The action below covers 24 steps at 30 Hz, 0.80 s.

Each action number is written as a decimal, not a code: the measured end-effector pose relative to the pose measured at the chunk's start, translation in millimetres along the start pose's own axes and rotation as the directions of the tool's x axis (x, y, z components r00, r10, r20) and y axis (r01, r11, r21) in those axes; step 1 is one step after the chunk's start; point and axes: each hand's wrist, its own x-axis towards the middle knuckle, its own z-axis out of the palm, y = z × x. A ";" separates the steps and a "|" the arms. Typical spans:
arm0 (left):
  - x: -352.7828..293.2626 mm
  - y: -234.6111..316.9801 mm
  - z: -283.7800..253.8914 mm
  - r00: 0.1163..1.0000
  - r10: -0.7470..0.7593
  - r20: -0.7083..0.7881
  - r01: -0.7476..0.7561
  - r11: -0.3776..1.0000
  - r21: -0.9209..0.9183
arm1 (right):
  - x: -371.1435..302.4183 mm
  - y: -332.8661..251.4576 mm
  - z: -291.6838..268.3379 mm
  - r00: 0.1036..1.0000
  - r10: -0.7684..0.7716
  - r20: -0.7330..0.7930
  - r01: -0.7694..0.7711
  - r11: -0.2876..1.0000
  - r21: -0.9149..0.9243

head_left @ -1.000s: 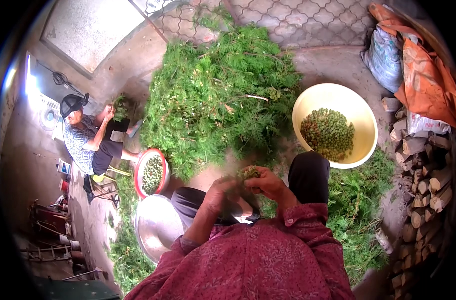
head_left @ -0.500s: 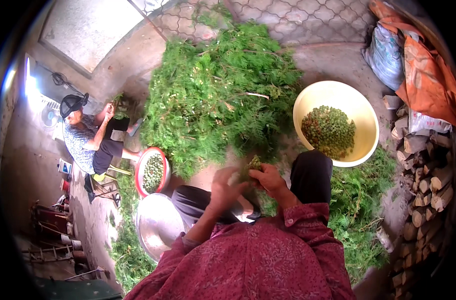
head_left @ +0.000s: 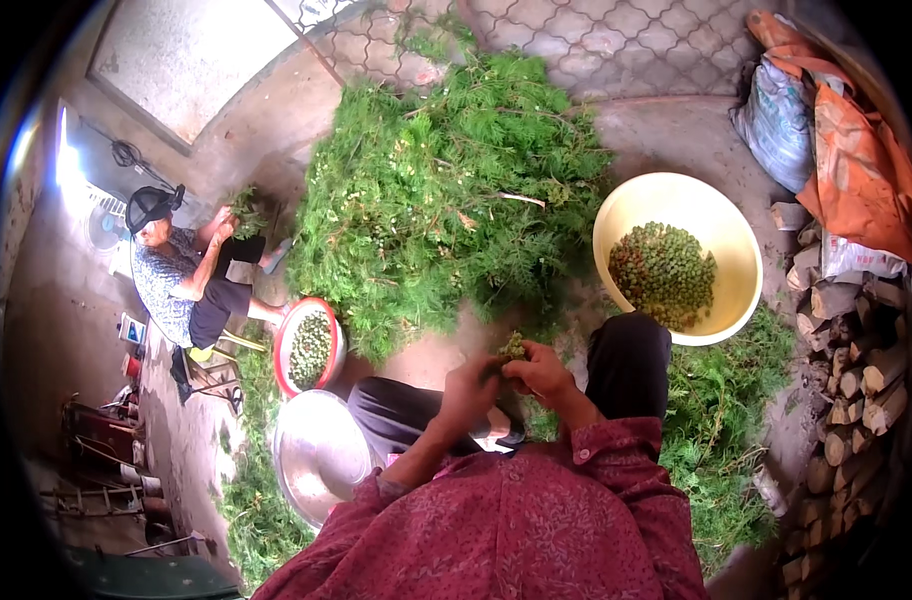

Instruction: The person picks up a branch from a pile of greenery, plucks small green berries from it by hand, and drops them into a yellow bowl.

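My right hand (head_left: 543, 374) is closed on a small sprig with a cluster of green seed cones (head_left: 515, 346), which sticks out past the thumb and fingers. Close beside it, my left hand (head_left: 468, 392) is curled with its fingertips against the sprig's near side. What it pinches is hidden and slightly blurred. Both hands are held between my knees. Beyond them lies a large heap of feathery green conifer branches (head_left: 426, 210). To the right stands a cream-yellow basin (head_left: 731, 235) partly filled with green and brownish cones (head_left: 664, 270).
By my left knee sit a shiny metal basin (head_left: 321, 450) and a red-rimmed bowl (head_left: 280, 362) of cones. A seated co-worker (head_left: 191, 270) at left holds a green branch. More cut greenery (head_left: 721, 430), stacked firewood (head_left: 846, 400) and sacks (head_left: 776, 120) line the right side.
My left hand was blurred with its fingers spread; now it is curled in against my right hand. The sprig stays in my right hand. The whole view has shifted slightly.
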 end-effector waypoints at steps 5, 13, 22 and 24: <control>-0.2 11.7 -2.3 0.961 0.275 -0.035 -0.257 0.932 0.256 | -6.5 -13.6 2.6 0.999 -0.011 0.036 0.008 0.998 0.070; -2.5 4.4 -0.5 0.934 0.357 -0.017 -0.326 0.870 0.369 | -8.6 -14.0 3.2 0.997 0.021 0.074 -0.019 0.999 -0.028; 11.5 -50.3 -51.5 0.977 -0.073 -0.199 0.115 0.971 0.209 | -26.0 -37.1 -7.1 0.941 0.284 0.184 -0.314 0.935 0.165; 13.8 -51.0 -46.5 0.961 -0.252 -0.118 0.170 0.868 -0.467 | -24.3 -46.0 -3.9 0.946 0.262 0.192 -0.295 0.940 0.169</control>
